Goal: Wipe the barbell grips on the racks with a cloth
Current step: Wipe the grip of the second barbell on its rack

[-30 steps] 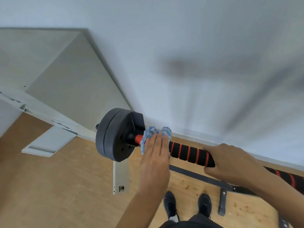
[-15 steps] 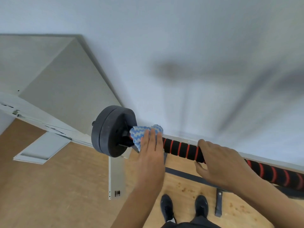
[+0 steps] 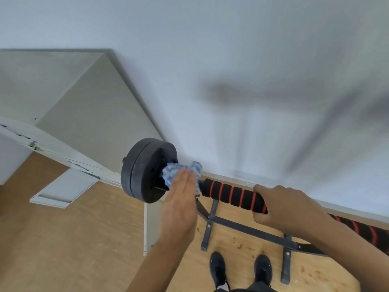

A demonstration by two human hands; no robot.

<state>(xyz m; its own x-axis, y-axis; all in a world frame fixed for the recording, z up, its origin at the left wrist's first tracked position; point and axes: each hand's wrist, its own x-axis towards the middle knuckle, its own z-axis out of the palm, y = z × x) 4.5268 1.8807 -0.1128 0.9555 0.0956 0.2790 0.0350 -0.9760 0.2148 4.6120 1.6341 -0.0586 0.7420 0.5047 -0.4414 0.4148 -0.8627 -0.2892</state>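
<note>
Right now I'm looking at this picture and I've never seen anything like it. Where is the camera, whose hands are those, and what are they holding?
There is one picture, taken by a camera worn on a person's head, looking down at their own hands. The left hand, fingers straight, presses a blue and white cloth onto the barbell's bar beside the black weight plate. The right hand grips the black foam grip, which has red stripes. Below are a dark metal rack frame, the person's black shoes and a wooden floor. A white wall stands behind.
</note>
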